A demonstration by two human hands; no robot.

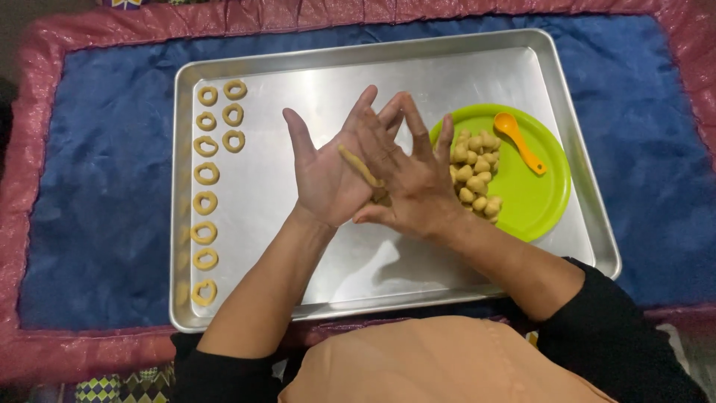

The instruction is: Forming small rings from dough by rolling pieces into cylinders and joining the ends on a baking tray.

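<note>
My left hand (322,173) lies palm up over the middle of a large metal baking tray (373,56). My right hand (406,179) lies flat across it, fingers spread. Between the two palms sits a thin tan roll of dough (359,166), one end showing. Just right of my hands stands a lime-green plate (533,198) with a pile of small dough balls (474,173) and an orange plastic spoon (520,139).
Several ring-shaped dough pieces (206,174) lie in a column and a short second column along the tray's left side. The tray rests on a blue cloth (104,186) with a pink border (30,224).
</note>
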